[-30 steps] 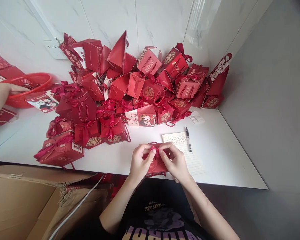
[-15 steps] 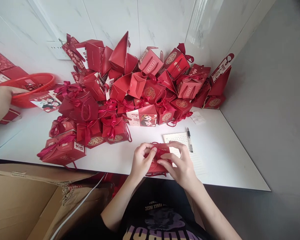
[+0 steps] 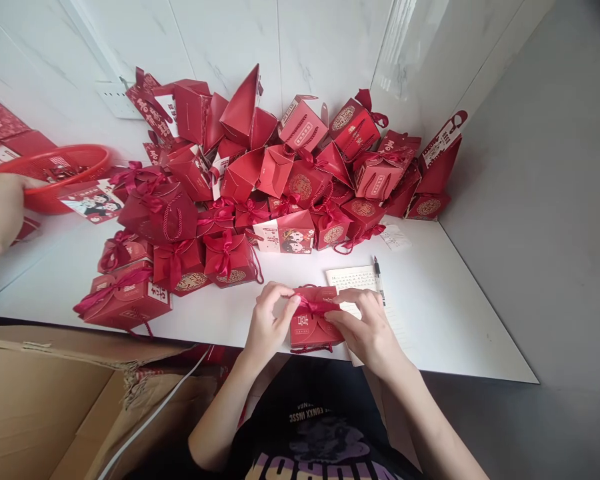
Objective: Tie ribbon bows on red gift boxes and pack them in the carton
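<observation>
A small red gift box (image 3: 307,333) with pale characters on its lid rests near the front edge of the white table. Across its top runs a dark red ribbon (image 3: 313,306), crossed or knotted at the middle. My left hand (image 3: 269,320) pinches the ribbon between thumb and forefinger at the box's left side. On the right, my right hand (image 3: 367,325) has thumb and fingers closed on the other side of the ribbon, over the box's right edge. Part of the lid is hidden by my right fingers.
Behind stands a heap of red gift boxes (image 3: 307,183), many with ribbon bows. A notebook (image 3: 353,275) with a pen (image 3: 377,267) lies to the right. Another person's hand (image 3: 3,207) reaches into a red plastic basket (image 3: 87,157). An open cardboard box (image 3: 40,400) stands below left.
My hands have moved apart, the left one outward to the left, drawing the ribbon straighter across the lid. The other person's hand has shifted slightly at the basket.
</observation>
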Available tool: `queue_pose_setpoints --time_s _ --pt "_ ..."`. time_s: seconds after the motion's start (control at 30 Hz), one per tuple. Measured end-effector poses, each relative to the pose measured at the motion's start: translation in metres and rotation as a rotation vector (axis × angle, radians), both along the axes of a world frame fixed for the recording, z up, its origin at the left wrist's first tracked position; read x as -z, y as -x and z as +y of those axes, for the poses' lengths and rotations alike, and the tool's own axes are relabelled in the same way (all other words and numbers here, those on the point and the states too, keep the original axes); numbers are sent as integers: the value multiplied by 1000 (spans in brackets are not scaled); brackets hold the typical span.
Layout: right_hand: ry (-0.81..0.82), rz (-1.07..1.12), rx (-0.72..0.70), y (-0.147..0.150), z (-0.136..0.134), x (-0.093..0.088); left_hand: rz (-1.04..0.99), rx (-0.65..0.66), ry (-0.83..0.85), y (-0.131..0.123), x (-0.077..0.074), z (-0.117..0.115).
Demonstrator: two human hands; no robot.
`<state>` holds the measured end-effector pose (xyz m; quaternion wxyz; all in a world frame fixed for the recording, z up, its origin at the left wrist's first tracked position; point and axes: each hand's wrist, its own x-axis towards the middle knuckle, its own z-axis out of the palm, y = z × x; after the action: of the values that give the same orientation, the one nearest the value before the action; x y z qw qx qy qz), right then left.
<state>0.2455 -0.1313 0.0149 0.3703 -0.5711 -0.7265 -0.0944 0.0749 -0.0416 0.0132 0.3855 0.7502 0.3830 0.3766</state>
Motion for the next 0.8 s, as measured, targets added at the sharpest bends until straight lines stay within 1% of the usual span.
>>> queue_pose_setpoints --time_s 0.07,0.13,0.2,0.27,0.37,0.43,0.5,0.6,0.7,0.8 --pt "8 -41 -7 -5 -3 -1 15 20 94 8 -6 -2" --pt "6 -88 -12 -9 -6 -3 22 88 226 13 -12 -6" --pt "3 -131 -12 -12 -8 -4 56 144 292 16 -16 -11" --pt "13 -158 -12 -14 -10 -5 130 137 234 18 -16 -16" --pt "52 -160 -30 -16 -12 -6 202 91 13 19 -13 -21" --pt "75 -131 -43 -15 -13 -6 194 108 -125 19 -10 -24" --pt "93 -68 -39 -13 -14 -6 191 142 -220 20 -8 -24" --pt "156 120 17 -6 -17 -5 210 153 -258 21 -6 -24" --pt "336 334 105 5 -17 -6 191 145 -246 21 -5 -22" --pt "507 489 195 14 -14 -6 137 158 -230 19 -2 -20"
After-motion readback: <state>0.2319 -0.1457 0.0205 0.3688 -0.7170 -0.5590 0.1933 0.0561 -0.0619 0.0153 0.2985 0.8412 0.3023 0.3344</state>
